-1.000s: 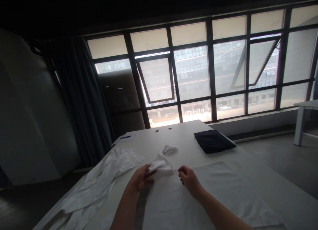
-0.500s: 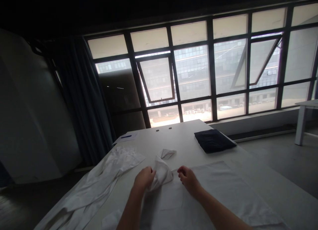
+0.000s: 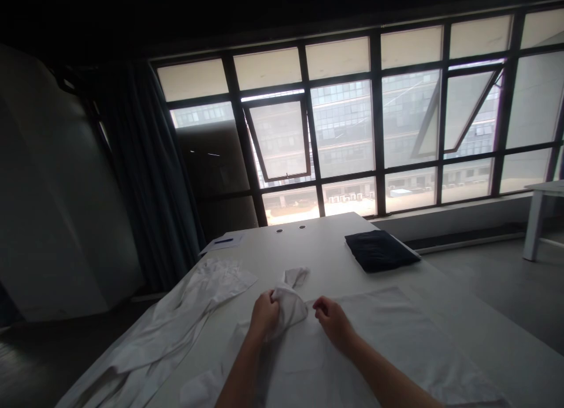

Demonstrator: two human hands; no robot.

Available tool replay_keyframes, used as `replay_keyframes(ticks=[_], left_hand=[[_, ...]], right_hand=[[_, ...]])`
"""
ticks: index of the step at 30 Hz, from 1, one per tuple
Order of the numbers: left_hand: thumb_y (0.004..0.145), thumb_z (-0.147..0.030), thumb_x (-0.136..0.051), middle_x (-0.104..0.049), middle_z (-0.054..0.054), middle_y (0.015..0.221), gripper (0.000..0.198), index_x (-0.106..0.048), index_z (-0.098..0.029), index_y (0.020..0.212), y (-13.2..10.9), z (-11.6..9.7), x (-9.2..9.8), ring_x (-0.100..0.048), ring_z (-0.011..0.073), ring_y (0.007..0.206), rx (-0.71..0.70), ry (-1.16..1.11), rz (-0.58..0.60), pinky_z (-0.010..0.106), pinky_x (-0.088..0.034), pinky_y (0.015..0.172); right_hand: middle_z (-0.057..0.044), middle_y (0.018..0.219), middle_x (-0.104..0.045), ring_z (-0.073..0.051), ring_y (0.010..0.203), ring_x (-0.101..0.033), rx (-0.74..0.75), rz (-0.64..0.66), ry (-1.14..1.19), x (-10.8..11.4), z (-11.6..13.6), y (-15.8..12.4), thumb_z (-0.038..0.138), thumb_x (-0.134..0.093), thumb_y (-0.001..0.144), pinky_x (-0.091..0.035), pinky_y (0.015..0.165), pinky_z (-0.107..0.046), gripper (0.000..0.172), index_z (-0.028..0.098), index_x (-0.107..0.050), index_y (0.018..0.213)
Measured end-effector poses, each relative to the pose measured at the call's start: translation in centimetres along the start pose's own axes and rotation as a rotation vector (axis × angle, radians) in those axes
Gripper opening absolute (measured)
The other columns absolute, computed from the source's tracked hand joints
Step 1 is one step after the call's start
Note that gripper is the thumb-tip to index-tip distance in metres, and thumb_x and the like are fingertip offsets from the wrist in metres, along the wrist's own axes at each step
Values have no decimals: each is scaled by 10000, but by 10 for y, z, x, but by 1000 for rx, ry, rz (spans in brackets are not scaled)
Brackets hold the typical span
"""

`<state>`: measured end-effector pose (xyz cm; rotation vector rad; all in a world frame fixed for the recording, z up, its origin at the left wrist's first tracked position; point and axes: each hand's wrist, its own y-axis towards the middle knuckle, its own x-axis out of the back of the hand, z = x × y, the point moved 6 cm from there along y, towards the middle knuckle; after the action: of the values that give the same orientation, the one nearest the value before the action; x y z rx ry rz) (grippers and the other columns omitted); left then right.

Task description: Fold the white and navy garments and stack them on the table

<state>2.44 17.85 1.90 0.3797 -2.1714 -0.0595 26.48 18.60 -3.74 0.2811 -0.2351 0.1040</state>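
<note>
Gripping with the left hand (image 3: 265,314) a bunch of the white garment (image 3: 308,354) spread on the white table (image 3: 326,243); holding the right hand (image 3: 333,321) curled just beside that bunch, perhaps pinching cloth, too dim to tell.

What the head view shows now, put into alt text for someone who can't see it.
A person's left hand grips bunched white cloth over a table; the right hand is curled beside it. Folded dark cloth lies farther back.

two grips (image 3: 265,315), two white garments (image 3: 396,317), one dark folded cloth (image 3: 381,251), one pen (image 3: 224,240), two table holes (image 3: 279,231), two tables (image 3: 328,243)
</note>
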Motion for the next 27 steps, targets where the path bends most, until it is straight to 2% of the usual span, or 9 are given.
replay_keyframes(ticks=[4,7,10,11,13,16,19,23,27], left_hand=[[888,-209,-495,-754,88,993,293,-713,-142,1072,3,-25,39,-673,255,983,-63,-74,-48,276,-460,828],[852,-307,-613,-754,53,951,229,-744,-178,990,-14,-48,67,-676,239,910,-154,-112,50,275,-481,811],[628,-368,-868,-769,38,893,331,-776,-209,904,-46,-70,83,-691,235,797,-226,-147,355,269,-516,715],[639,-396,-875,-775,49,930,392,-777,-218,974,-61,-75,80,-700,238,809,-208,-167,587,275,-523,706],[742,-492,-802,-771,62,1005,440,-752,-233,1094,-79,-84,85,-709,237,855,-210,-186,766,279,-528,721],[859,-542,-649,-753,57,1047,402,-715,-231,1106,-73,-82,93,-699,229,914,-228,-1,584,278,-510,758],[800,-458,-679,-745,91,1016,354,-693,-187,1027,-55,-61,86,-691,261,905,-138,195,432,309,-494,756],[705,-348,-733,-748,102,985,326,-678,-182,981,-41,-32,61,-699,271,871,-23,218,481,313,-503,708],[640,-320,-772,-747,68,904,432,-647,-210,1038,-38,-9,46,-704,264,736,112,190,543,322,-524,597]], right_hand=[[-8,669,-659,-178,606,-591,-57,-10,96,0,-8,4,304,-530,761,-446,573,-280,175,210,-656,838],[-45,767,-696,-200,687,-641,-83,-64,169,4,-10,8,463,-485,828,-499,612,-299,320,207,-645,935],[-96,931,-721,-213,824,-673,-85,-116,214,11,-9,10,644,-377,883,-535,729,-315,548,195,-638,1060],[-108,963,-720,-215,845,-675,-86,-122,219,13,-8,10,687,-335,890,-538,746,-318,610,191,-635,1081],[-123,995,-713,-224,867,-674,-76,-115,212,14,-4,9,726,-294,892,-539,754,-331,667,185,-634,1084],[-117,1005,-699,-251,921,-655,-13,-72,169,12,11,2,691,-441,857,-527,800,-364,565,194,-648,1028],[-90,1027,-670,-261,1014,-609,132,22,26,1,41,-14,549,-643,785,-483,912,-380,372,216,-660,951],[-114,1175,-613,-299,1116,-546,314,193,-414,-26,77,-42,421,-787,648,-425,1008,-428,547,203,-616,1120],[-172,1325,-582,-376,1186,-527,272,310,-747,-42,77,-54,263,-728,662,-389,1009,-523,591,205,-611,1239]])
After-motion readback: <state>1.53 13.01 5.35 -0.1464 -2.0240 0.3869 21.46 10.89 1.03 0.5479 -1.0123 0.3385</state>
